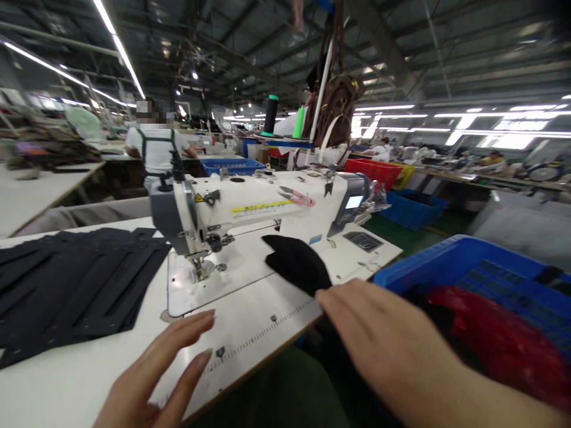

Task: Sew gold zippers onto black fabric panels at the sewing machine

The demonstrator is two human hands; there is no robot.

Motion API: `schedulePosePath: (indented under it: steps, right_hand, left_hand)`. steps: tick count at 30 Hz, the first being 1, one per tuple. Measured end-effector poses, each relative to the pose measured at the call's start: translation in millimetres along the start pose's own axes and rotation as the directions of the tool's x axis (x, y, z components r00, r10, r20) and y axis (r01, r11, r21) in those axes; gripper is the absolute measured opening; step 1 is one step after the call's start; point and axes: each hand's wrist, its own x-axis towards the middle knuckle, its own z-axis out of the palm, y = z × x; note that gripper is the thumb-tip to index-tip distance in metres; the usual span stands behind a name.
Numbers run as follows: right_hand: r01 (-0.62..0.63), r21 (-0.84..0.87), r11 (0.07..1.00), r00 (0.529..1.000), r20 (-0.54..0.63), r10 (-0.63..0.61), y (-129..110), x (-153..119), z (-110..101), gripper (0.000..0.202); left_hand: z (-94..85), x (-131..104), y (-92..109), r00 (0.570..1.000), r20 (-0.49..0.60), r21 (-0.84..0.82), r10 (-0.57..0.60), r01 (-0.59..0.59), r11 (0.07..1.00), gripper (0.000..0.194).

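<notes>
A white sewing machine [263, 205] stands on a white table, with pink-handled snips [298, 197] lying on its arm. My left hand [163, 368] is over the table's front part, thumb and fingers apart, holding nothing. At the table's front edge my right hand [383, 333] grips a black fabric piece [297, 261]. Part of this piece lies on the tabletop, and dark material hangs below the hand. Many flat black pieces [80, 285] overlap on the table at the left.
A blue basket [414, 261] with a red bundle [499, 333] stands at the right, close to my right forearm. Thread cones [270, 116] and a brown bag [336, 107] are behind the machine. A person [158, 148] is further back.
</notes>
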Motion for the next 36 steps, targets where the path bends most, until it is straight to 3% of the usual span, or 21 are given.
schedulePosePath:
  steps: [2, 4, 5, 9, 11, 13, 15, 18, 21, 23, 26, 28, 30, 31, 33, 34, 36]
  right_hand:
    - [0.230, 0.059, 0.971, 0.972, 0.038, -0.232, -41, 9, 35, 0.028]
    - [0.270, 0.261, 0.927, 0.944, 0.116, -0.308, -59, 15, 60, 0.024]
    - [0.241, 0.348, 0.906, 0.943, 0.137, -0.303, -57, 17, 68, 0.023]
    - [-0.006, 0.522, 0.853, 0.985, 0.151, -0.085, 2, 34, 84, 0.022]
    - [-0.133, 0.524, 0.841, 0.978, 0.206, 0.025, 35, 42, 93, 0.019]
    - [-0.183, 0.565, 0.804, 0.962, 0.272, 0.027, 53, 46, 102, 0.015]
    - [-0.179, 0.609, 0.773, 0.950, 0.311, -0.025, 56, 46, 109, 0.010]
    - [-0.150, 0.658, 0.738, 0.937, 0.333, -0.106, 50, 42, 115, 0.012]
    - [-0.132, 0.683, 0.718, 0.933, 0.330, -0.143, 46, 37, 123, 0.009]
    - [-0.116, 0.688, 0.717, 0.935, 0.319, -0.155, 46, 35, 129, 0.005]
    - [-0.056, 0.677, 0.734, 0.941, 0.281, -0.187, 48, 37, 119, 0.009]
    - [0.050, 0.635, 0.771, 0.955, 0.196, -0.223, 51, 42, 92, 0.014]
    - [0.152, 0.556, 0.818, 0.973, 0.062, -0.222, 58, 51, 51, 0.018]
    - [0.173, 0.507, 0.845, 0.980, -0.006, -0.197, 62, 57, 31, 0.017]
    - [0.221, 0.355, 0.908, 0.975, -0.098, -0.199, 67, 71, 4, 0.015]
    - [0.250, 0.322, 0.913, 0.968, -0.099, -0.230, 67, 79, 0, 0.017]
    - [0.315, 0.350, 0.882, 0.945, -0.037, -0.324, 58, 97, 15, 0.018]
  left_hand:
    - [1.3, 7, 11, 1.000, 0.013, -0.005, -0.028, 0.028, 1.000, 0.029]
    - [2.4, 10, 9, 1.000, 0.013, 0.012, -0.029, 0.028, 1.000, 0.026]
    - [1.9, 11, 5, 0.999, 0.020, 0.037, -0.026, 0.025, 0.999, 0.025]
    - [-6.2, 12, -8, 0.999, 0.048, 0.173, -0.006, -0.002, 0.985, 0.020]
    - [-7.9, 17, -2, 0.998, 0.055, 0.220, 0.020, -0.031, 0.975, 0.017]
    - [-4.2, 24, 12, 0.995, 0.084, 0.237, 0.054, -0.073, 0.969, 0.015]
    - [4.3, 31, 27, 0.987, 0.155, 0.227, 0.052, -0.087, 0.970, 0.009]
    - [20.2, 36, 41, 0.939, 0.338, 0.227, -0.064, -0.016, 0.974, 0.007]
    - [31.2, 37, 39, 0.867, 0.469, 0.226, -0.170, 0.068, 0.972, 0.003]
    - [33.5, 38, 35, 0.844, 0.502, 0.209, -0.187, 0.092, 0.974, 0.007]
    - [29.3, 41, 38, 0.863, 0.483, 0.231, -0.145, 0.034, 0.972, 0.014]
    - [22.3, 44, 51, 0.908, 0.415, 0.190, -0.054, -0.029, 0.981, 0.016]
    - [14.5, 47, 70, 0.945, 0.327, 0.015, 0.021, -0.028, 0.999, 0.013]
    - [11.6, 49, 80, 0.957, 0.289, -0.110, 0.018, 0.014, 0.994, 0.011]
    - [9.2, 49, 94, 0.957, 0.271, -0.307, -0.099, 0.184, 0.934, 0.004]
    - [9.8, 48, 97, 0.950, 0.266, -0.365, -0.164, 0.257, 0.895, 0.005]
    - [13.1, 41, 90, 0.924, 0.274, -0.395, -0.265, 0.360, 0.845, 0.018]
